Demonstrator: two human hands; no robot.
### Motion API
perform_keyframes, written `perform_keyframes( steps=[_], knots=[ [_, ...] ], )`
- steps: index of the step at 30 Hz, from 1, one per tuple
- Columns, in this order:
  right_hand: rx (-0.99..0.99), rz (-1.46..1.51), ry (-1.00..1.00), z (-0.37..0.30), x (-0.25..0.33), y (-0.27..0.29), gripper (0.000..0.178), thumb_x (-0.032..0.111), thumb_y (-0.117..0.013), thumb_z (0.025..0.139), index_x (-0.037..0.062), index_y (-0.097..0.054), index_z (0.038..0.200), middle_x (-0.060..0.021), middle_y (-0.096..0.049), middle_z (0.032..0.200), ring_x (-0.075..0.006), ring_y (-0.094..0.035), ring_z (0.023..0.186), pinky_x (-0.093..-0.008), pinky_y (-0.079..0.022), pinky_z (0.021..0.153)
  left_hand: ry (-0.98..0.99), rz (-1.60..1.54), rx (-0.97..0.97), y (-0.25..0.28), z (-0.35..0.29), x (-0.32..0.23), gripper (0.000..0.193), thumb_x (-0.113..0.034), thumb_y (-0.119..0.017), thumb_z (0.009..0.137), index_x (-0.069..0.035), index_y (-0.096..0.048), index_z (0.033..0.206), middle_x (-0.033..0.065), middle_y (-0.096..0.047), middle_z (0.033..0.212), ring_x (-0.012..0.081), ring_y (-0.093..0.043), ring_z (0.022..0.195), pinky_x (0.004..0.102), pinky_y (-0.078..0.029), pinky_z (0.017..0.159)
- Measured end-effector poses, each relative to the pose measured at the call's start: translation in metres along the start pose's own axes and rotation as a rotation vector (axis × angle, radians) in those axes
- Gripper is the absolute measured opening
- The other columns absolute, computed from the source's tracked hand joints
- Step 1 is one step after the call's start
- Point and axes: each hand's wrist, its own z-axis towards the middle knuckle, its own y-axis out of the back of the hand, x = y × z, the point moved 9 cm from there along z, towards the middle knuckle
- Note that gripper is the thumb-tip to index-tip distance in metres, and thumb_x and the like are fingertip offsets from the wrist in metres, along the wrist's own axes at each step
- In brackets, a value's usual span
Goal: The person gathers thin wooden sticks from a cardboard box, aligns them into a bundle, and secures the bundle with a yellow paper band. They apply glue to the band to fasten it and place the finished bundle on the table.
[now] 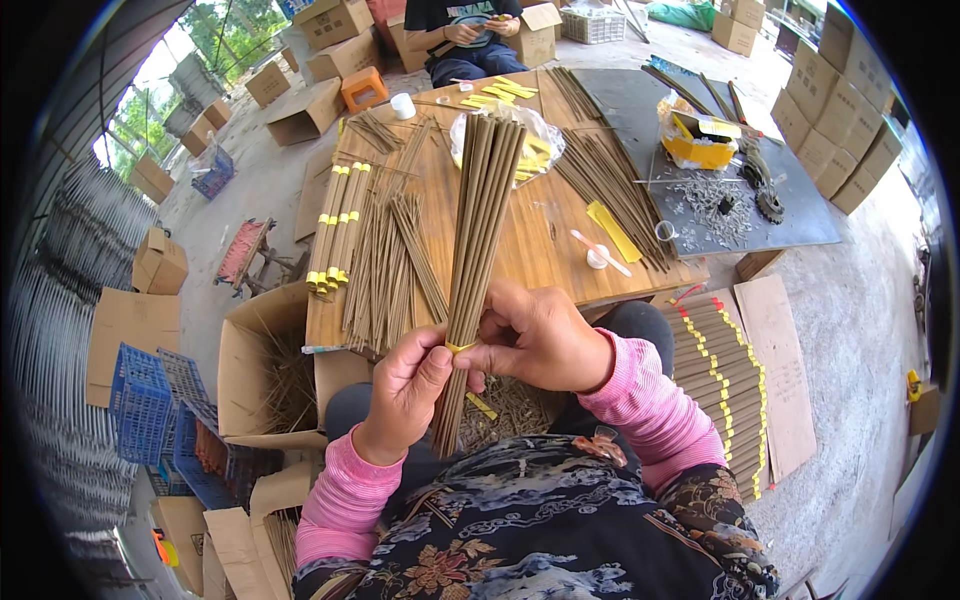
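Observation:
A bundle of thin brown incense sticks (487, 190) stands nearly upright before me, its top fanned out above the table. My left hand (405, 385) is closed around its lower part, thumb on the front. From the other side my right hand (545, 338) pinches at a narrow yellow paper band (459, 347) wrapped round the bundle, its fingertips almost meeting the left thumb. Behind, on the wooden table (540, 240), lie loose incense sticks (385, 260) and finished bundles with yellow bands (338, 225). A white pot (596, 257) with a flat stick across it stands to the right.
A dark tabletop (790, 215) at right bears a yellow box (700, 140) and grey scraps. Banded bundles (715, 390) lie on cardboard at lower right. An open carton (265, 370) and blue crates (140, 400) stand left. Another person (470, 35) sits across the table.

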Motion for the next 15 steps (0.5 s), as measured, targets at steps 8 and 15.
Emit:
perform_keyframes(
  steps=[8, 15],
  knots=[
    [-0.082, -0.136, 0.159, 0.002, 0.017, 0.008, 0.034, 0.024, -0.072, 0.072, 0.0045, -0.044, 0.074, -0.0029, -0.054, 0.052, -0.0145, -0.056, 0.045, -0.024, -0.041, 0.042, 0.248, -0.358, 0.069, -0.002, 0.006, 0.019, 0.039, -0.026, -0.048, 0.09, 0.005, -0.049, 0.113, 0.0107, -0.059, 0.094, 0.0179, -0.058, 0.076, 0.0294, -0.047, 0.071],
    [-0.114, -0.287, 0.122, 0.001, 0.013, 0.014, 0.037, 0.028, -0.072, 0.069, 0.0039, -0.045, 0.075, -0.0067, -0.052, 0.057, -0.0233, -0.055, 0.049, -0.0304, -0.041, 0.044, 0.251, -0.38, 0.001, 0.0, 0.008, 0.024, 0.037, -0.027, -0.05, 0.089, 0.001, -0.051, 0.113, 0.0085, -0.058, 0.09, 0.0157, -0.053, 0.071, 0.0272, -0.044, 0.063]
  ],
)
